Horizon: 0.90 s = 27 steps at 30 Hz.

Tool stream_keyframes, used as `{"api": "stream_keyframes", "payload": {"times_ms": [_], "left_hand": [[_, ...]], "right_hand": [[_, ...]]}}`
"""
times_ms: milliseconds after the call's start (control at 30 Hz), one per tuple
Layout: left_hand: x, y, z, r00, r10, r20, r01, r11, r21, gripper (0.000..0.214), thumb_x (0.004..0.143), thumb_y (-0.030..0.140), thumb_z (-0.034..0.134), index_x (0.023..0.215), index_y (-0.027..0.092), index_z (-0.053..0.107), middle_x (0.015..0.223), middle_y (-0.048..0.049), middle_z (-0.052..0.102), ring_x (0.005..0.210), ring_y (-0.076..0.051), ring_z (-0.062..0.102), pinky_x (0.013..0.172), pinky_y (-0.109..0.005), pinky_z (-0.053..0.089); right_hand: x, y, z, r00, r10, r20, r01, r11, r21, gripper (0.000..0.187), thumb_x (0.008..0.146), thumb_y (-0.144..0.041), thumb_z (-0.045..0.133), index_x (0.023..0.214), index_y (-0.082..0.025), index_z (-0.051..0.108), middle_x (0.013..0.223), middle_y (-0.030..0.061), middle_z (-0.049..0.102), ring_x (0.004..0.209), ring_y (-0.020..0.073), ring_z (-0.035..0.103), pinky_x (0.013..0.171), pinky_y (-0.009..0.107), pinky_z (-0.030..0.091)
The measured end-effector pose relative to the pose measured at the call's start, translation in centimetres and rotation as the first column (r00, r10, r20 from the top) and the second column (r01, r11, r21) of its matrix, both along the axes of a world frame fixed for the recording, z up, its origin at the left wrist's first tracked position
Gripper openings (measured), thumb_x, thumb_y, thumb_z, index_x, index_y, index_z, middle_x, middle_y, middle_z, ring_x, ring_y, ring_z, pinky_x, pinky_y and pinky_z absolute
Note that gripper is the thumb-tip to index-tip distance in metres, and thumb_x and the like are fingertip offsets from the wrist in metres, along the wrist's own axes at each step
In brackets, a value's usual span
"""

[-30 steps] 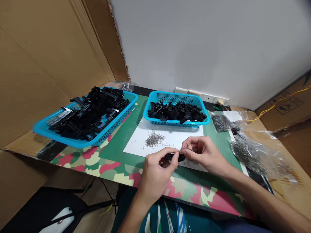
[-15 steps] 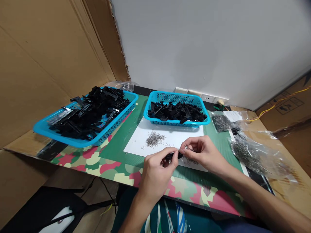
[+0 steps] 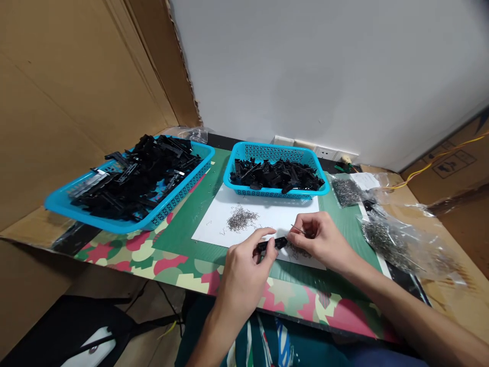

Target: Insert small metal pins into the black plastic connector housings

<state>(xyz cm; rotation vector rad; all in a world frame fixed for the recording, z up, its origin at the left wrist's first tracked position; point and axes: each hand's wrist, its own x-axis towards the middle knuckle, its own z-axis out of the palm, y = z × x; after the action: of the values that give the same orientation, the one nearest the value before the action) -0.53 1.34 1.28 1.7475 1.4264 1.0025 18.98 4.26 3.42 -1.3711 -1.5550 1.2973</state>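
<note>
A small, long black plastic part (image 3: 280, 242) is held between the thumb and fingers of my left hand (image 3: 246, 265), low over the table. At that part's right end, my right hand (image 3: 321, 237) is closed in a pinch. A thin metal pin (image 3: 298, 229) sticks out from its fingers; whatever is at its fingertips is too small to make out. Under my hands lies a white sheet (image 3: 210, 227) with a pile of tiny bent metal wire pieces (image 3: 241, 219). More metal pieces (image 3: 301, 253) lie beneath my right hand, partly hidden by it.
Two blue baskets, one on the left (image 3: 148, 224) and one at the back (image 3: 277, 193), hold black plastic parts. Clear bags of metal pieces (image 3: 385, 244) lie at the right. Cardboard (image 3: 76, 76) walls the left side; sockets (image 3: 326, 153) line the back wall.
The black part now shows more between my hands, with my left fingers opened wider around it. My right hand has shifted slightly, and the metal pin shows more clearly. The view moved a little.
</note>
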Motion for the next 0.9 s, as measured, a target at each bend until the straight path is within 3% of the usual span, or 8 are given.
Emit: {"api": "stream_keyframes", "payload": {"times_ms": [167, 333, 533, 767, 900], "left_hand": [[0.1, -0.3, -0.3, 0.991, 0.043, -0.127, -0.030, 0.994, 0.102, 0.016, 0.098, 0.027, 0.064, 0.090, 0.022, 0.077, 0.057, 0.0042, 0.063, 0.045, -0.011, 0.049, 0.049, -0.024, 0.037], [0.1, -0.9, -1.1, 0.976, 0.050, -0.214, 0.004, 0.970, 0.243, 0.016, 0.100, 0.028, 0.064, 0.101, 0.022, 0.079, 0.066, 0.0005, 0.072, 0.052, -0.015, 0.063, 0.055, -0.026, 0.046], [0.2, -1.2, -1.8, 0.936, 0.053, -0.348, 0.132, 0.864, 0.486, 0.022, 0.106, 0.023, 0.057, 0.111, 0.013, 0.076, 0.073, -0.0033, 0.075, 0.061, -0.019, 0.070, 0.064, -0.031, 0.052], [0.4, -1.7, -1.7, 0.920, 0.096, -0.379, 0.128, 0.842, 0.524, 0.020, 0.104, 0.022, 0.060, 0.111, 0.012, 0.075, 0.068, -0.0027, 0.073, 0.057, -0.019, 0.068, 0.058, -0.031, 0.051], [0.2, -1.7, -1.7, 0.945, -0.003, -0.326, 0.157, 0.881, 0.446, 0.020, 0.103, 0.018, 0.060, 0.118, 0.014, 0.073, 0.077, -0.0044, 0.075, 0.066, -0.020, 0.071, 0.065, -0.031, 0.054]], "right_hand": [[-0.2, -0.3, 0.0, 1.000, 0.003, 0.018, -0.003, 1.000, -0.006, 0.021, 0.077, -0.025, 0.069, 0.062, -0.020, 0.056, 0.054, -0.0043, 0.052, 0.051, 0.0095, 0.042, 0.050, 0.024, 0.030], [-0.5, -0.4, -0.5, 0.997, -0.001, 0.079, -0.003, 0.999, 0.048, 0.017, 0.077, -0.021, 0.066, 0.063, -0.019, 0.057, 0.055, -0.0047, 0.051, 0.052, 0.0098, 0.042, 0.050, 0.024, 0.029], [-0.5, -0.3, -0.5, 0.993, 0.007, 0.119, -0.021, 0.993, 0.117, 0.018, 0.077, -0.019, 0.065, 0.062, -0.019, 0.056, 0.055, -0.0049, 0.047, 0.054, 0.0098, 0.039, 0.051, 0.024, 0.029], [-0.3, -0.2, -0.5, 0.998, 0.046, 0.046, -0.048, 0.998, 0.040, 0.018, 0.080, -0.021, 0.066, 0.064, -0.018, 0.060, 0.056, -0.0048, 0.047, 0.054, 0.0096, 0.038, 0.051, 0.024, 0.028], [-0.6, -0.5, -0.5, 0.992, 0.039, 0.120, -0.053, 0.992, 0.115, 0.018, 0.080, -0.016, 0.064, 0.064, -0.018, 0.058, 0.056, -0.0057, 0.043, 0.056, 0.0091, 0.035, 0.052, 0.024, 0.027]]}}
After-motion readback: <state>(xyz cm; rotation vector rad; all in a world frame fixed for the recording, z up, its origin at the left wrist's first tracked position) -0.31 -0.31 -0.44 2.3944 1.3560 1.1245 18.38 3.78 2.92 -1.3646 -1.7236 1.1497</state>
